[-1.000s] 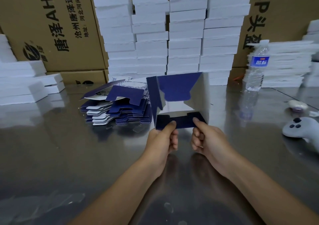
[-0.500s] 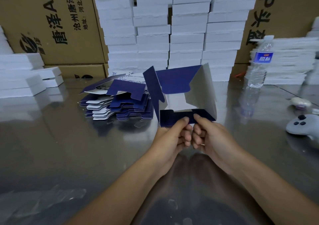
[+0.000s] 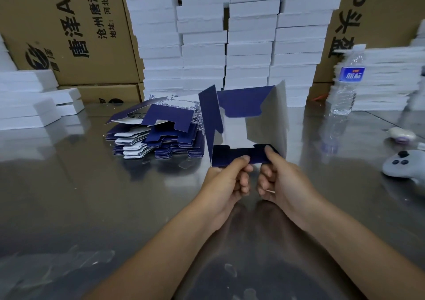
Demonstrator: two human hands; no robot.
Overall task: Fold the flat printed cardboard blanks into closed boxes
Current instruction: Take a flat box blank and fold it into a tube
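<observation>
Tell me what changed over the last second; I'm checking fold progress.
The left hand slid right along the near flap of the box toward the right hand. Both still pinch that flap; the box is still open. Blanks and bottle stayed put.

The half-folded box (image 3: 264,115) was in the middle over the surface (image 3: 69,196), its near flap held by the left hand (image 3: 226,182) and the right hand (image 3: 282,180), with the pile of flat blanks (image 3: 158,136) just beside it on the left. Behind both rose stacks of foam blocks (image 3: 230,35), and behind those stood cartons (image 3: 69,35). To the right, well apart from the box, a bottle (image 3: 347,85) stood before a pile of foam sheets (image 3: 386,81), and a controller (image 3: 404,165) lay nearer.
</observation>
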